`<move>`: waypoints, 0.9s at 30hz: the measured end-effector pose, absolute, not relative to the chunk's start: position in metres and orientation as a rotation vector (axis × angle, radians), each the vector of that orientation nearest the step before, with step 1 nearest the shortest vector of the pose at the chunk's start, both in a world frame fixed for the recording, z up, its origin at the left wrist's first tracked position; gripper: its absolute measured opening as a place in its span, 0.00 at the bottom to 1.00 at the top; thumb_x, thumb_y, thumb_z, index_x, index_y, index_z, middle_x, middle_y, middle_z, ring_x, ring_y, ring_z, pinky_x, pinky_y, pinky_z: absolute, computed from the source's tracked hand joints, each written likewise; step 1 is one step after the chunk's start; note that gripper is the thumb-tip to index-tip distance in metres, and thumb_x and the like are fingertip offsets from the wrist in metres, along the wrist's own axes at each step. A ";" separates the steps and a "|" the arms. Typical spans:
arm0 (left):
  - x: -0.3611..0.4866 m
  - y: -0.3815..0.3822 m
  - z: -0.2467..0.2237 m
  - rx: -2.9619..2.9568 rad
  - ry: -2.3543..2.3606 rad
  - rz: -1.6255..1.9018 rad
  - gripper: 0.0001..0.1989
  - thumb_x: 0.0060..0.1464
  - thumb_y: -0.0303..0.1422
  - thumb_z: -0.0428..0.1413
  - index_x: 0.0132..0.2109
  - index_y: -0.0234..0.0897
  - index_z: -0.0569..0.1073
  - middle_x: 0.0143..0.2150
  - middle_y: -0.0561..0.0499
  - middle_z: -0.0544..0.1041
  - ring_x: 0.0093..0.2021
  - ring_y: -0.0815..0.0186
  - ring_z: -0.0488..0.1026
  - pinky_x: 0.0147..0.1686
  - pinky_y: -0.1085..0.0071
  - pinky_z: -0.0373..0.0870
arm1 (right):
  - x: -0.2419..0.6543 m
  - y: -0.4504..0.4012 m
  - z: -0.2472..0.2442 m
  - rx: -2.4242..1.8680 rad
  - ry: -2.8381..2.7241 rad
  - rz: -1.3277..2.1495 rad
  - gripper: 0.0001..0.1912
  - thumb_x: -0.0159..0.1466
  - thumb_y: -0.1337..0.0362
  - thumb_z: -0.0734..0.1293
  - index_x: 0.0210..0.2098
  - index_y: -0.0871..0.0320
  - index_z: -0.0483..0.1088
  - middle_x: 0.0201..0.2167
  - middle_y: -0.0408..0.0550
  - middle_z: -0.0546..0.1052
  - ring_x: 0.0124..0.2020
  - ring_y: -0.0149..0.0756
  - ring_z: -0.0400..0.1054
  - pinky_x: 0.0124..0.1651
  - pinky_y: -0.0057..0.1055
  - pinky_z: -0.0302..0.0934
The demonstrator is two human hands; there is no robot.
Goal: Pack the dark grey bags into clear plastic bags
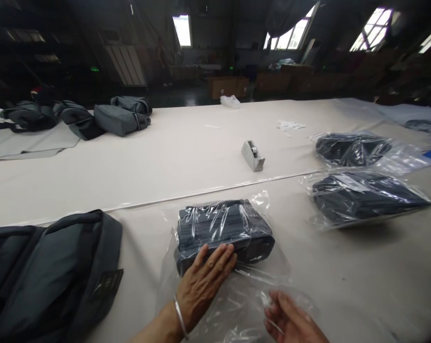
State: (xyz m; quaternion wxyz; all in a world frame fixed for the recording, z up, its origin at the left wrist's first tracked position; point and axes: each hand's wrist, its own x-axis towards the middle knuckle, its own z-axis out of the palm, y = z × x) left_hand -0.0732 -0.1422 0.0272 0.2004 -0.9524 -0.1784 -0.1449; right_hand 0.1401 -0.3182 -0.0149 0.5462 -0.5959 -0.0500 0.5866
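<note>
A folded dark grey fabric bag (222,224) lies inside a clear plastic bag (237,300) in front of me. My left hand (204,281) rests flat on its near side, over the film, fingers stretched out. My right hand (290,317) is at the lower right of the plastic bag, its fingers curled together on the loose film near the bag's open end. Part of the right fingers' grip is hidden. To the left, an unwrapped dark grey backpack (58,271) with a black tag lies on the table.
Two wrapped dark bags, one nearer (365,197) and one behind (354,148), lie at right. A tape dispenser (253,156) stands mid-table (172,157). Several grey bags (118,119) sit at the far left. White scraps (290,126) and crumpled plastic (230,101) lie farther back.
</note>
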 end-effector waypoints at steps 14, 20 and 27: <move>-0.099 -0.140 -0.055 -3.162 -0.218 -0.385 0.28 0.62 0.22 0.41 0.68 0.35 0.55 0.69 0.50 0.60 0.70 0.68 0.50 0.69 0.66 0.42 | 0.154 -0.340 -0.059 -1.729 0.025 1.393 0.25 0.42 0.48 0.79 0.28 0.59 0.70 0.21 0.40 0.76 0.19 0.28 0.70 0.19 0.20 0.59; -0.101 -0.140 -0.080 -3.365 -0.169 -0.015 0.37 0.60 0.33 0.56 0.70 0.38 0.47 0.72 0.45 0.53 0.72 0.61 0.46 0.70 0.60 0.41 | 0.158 -0.334 0.029 -1.729 -0.685 1.984 0.16 0.57 0.52 0.70 0.28 0.60 0.72 0.24 0.47 0.79 0.18 0.31 0.71 0.17 0.22 0.59; -0.121 -0.157 -0.034 -3.280 -0.226 -0.290 0.27 0.61 0.32 0.55 0.66 0.38 0.60 0.65 0.43 0.66 0.66 0.57 0.61 0.66 0.56 0.54 | 0.186 -0.286 0.081 -1.872 -1.351 0.454 0.11 0.63 0.54 0.67 0.37 0.54 0.76 0.36 0.49 0.80 0.38 0.40 0.75 0.46 0.37 0.69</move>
